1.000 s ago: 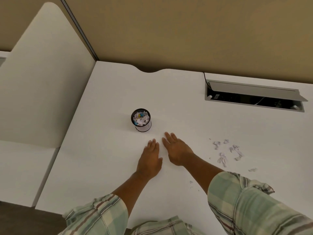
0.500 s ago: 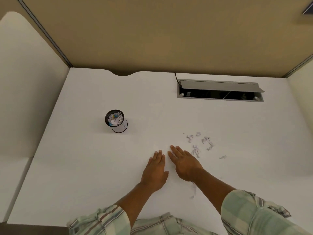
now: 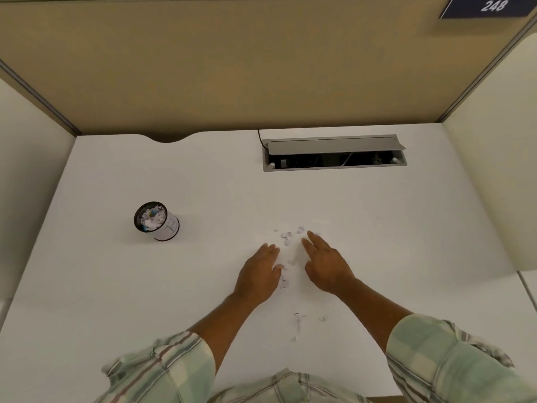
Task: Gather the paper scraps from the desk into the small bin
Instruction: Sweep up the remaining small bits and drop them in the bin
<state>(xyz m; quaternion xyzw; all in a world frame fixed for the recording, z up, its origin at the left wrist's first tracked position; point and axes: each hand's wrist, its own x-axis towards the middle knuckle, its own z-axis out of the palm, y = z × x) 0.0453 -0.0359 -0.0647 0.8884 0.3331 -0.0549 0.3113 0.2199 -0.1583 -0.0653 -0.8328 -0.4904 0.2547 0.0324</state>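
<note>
A small black mesh bin with a white label stands on the white desk, left of centre, holding several paper scraps. A loose cluster of small paper scraps lies between and just beyond my two hands. My left hand rests flat on the desk, fingers together, left of the scraps. My right hand lies flat to their right, fingers slightly spread, covering some of them. More tiny scraps lie nearer me, between my forearms. Neither hand holds anything.
An open cable tray with a raised grey lid is set into the desk at the back right. Tan partition walls close the back, white panels both sides. A plate reading 248 is at top right.
Both hands have slid right across the desk, away from the bin, to the scrap cluster and now flank it. The view has shifted right as well.
</note>
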